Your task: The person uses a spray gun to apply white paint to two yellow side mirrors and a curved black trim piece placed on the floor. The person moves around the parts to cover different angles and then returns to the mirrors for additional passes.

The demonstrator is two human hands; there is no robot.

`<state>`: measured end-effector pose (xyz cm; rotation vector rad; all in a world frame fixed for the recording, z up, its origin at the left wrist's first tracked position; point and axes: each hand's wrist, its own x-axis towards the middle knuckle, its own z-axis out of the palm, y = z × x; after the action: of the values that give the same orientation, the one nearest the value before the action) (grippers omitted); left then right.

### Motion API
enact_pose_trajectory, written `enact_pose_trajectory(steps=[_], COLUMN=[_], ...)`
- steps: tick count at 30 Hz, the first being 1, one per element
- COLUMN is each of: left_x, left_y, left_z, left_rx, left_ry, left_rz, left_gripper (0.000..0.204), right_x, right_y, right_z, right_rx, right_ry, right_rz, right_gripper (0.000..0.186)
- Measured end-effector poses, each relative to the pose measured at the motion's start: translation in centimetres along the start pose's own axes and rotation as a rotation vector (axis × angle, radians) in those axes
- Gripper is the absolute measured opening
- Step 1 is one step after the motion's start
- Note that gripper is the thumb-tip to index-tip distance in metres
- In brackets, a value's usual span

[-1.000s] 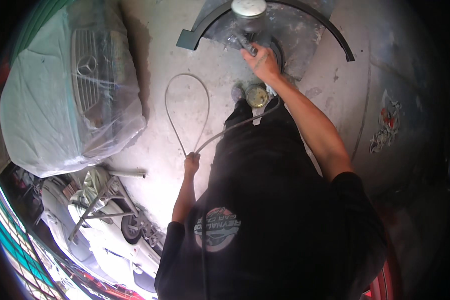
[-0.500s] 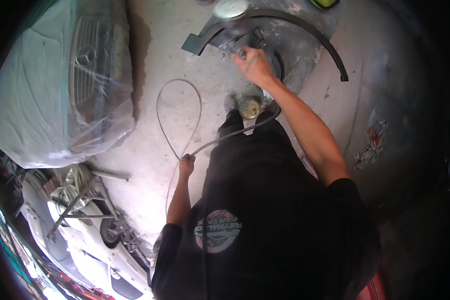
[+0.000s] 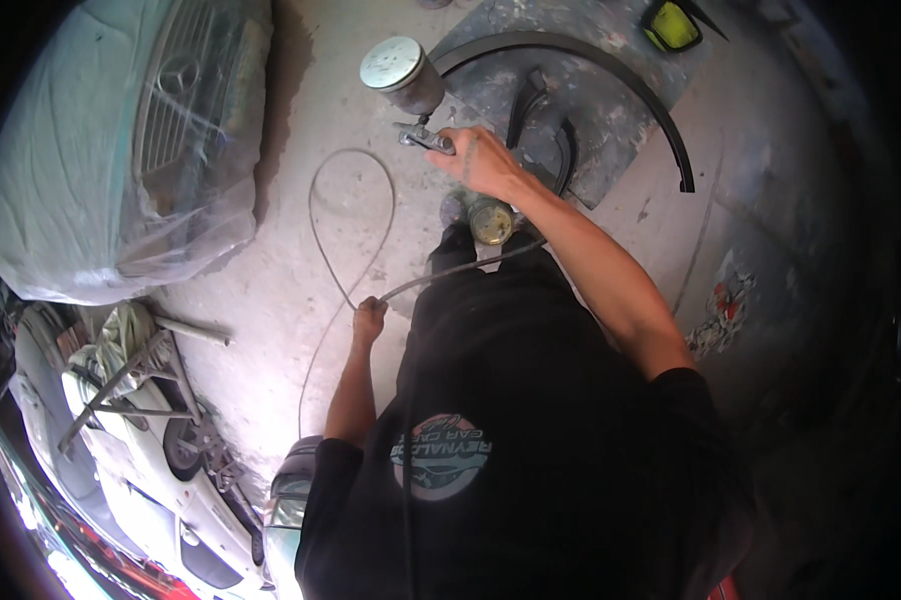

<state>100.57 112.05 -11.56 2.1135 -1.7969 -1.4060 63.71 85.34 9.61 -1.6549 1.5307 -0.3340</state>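
Concrete floor (image 3: 256, 290), silvery lidded sprayer (image 3: 419, 96)

Open floor (image 3: 241, 300) runs from my left hand (image 3: 370, 320) to the plastic-covered car (image 3: 121, 150): room to pass, but the hose (image 3: 349, 151) loops ahead and crosses my legs (image 3: 453, 248). Right hand (image 3: 483, 160) has space leftward, beyond the spray gun (image 3: 416, 95) it grips. Rightward, dark parts (image 3: 521, 115) and a curved strip (image 3: 536, 40) obstruct. Tin (image 3: 491, 221) fills the gap between my legs.

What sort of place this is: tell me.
Likely a vehicle paint workshop: a car under translucent plastic, a grey metal spray gun in the right hand, and a curved black trim strip.
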Motion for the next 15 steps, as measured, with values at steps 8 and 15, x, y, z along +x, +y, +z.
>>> enact_pose_trajectory(steps=[8, 15], left_x=[-1.5, -2.1], left_y=[0.3, 0.2], left_z=[1.4, 2.6], left_rx=[-0.066, -0.064], left_ry=[0.004, -0.022], left_rz=[-0.091, -0.179], left_gripper=[0.029, 0.03], right_x=[3.3, 4.3], right_y=[1.1, -0.7], right_z=[-3.1, -3.0], right_rx=[-0.102, -0.147], right_ry=[0.371, 0.39], right_rz=[0.149, 0.104], right_gripper=[0.041, 0.037])
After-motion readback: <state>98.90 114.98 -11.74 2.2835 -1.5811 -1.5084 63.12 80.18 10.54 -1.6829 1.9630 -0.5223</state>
